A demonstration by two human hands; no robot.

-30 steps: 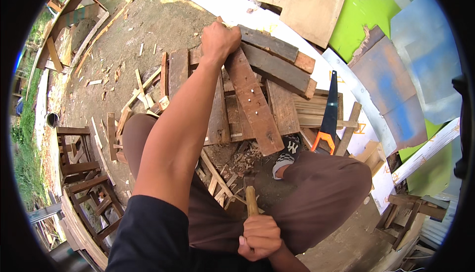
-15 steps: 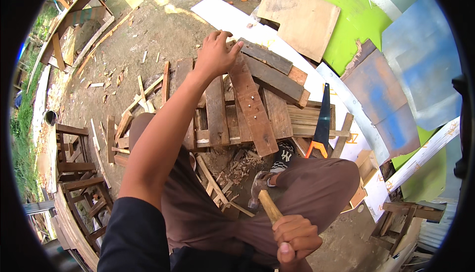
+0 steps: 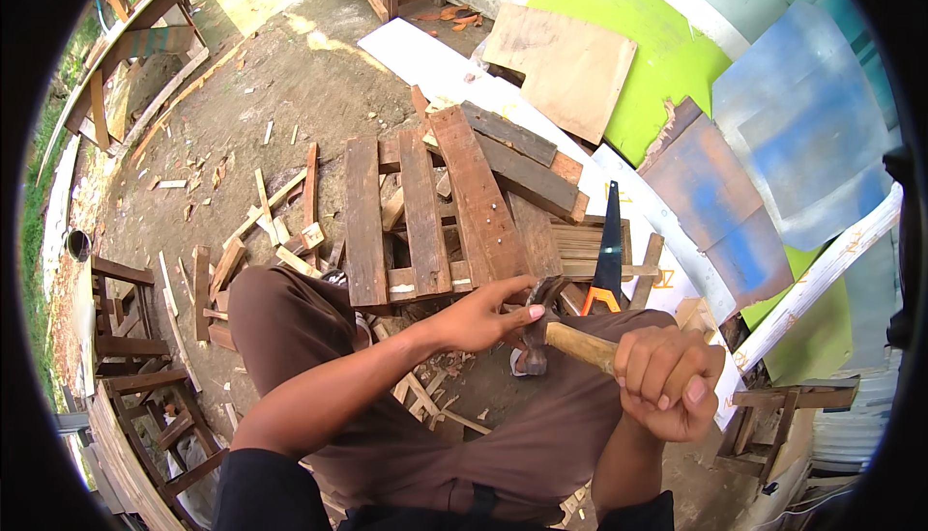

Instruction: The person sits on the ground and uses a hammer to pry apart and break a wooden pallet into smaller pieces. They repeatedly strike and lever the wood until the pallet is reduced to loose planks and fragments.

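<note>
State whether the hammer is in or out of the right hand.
In: the right hand is closed around the wooden handle of the hammer.

Below the right fingers (image 3: 667,367), past a bare forearm, is a plain black sleeve edge (image 3: 638,514); a wider, matching left sleeve (image 3: 271,487) lies well back from the left fingers (image 3: 522,315). Loose, creased brown trousers (image 3: 551,434) spread beneath the fingers, with a narrow dark strip (image 3: 481,500) at the waist.

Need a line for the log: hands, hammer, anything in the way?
Right hand grips hammer. Left hand at hammer head, grip unclear. Brown plank just beyond. Handsaw near right knee, apart from hammer.
</note>
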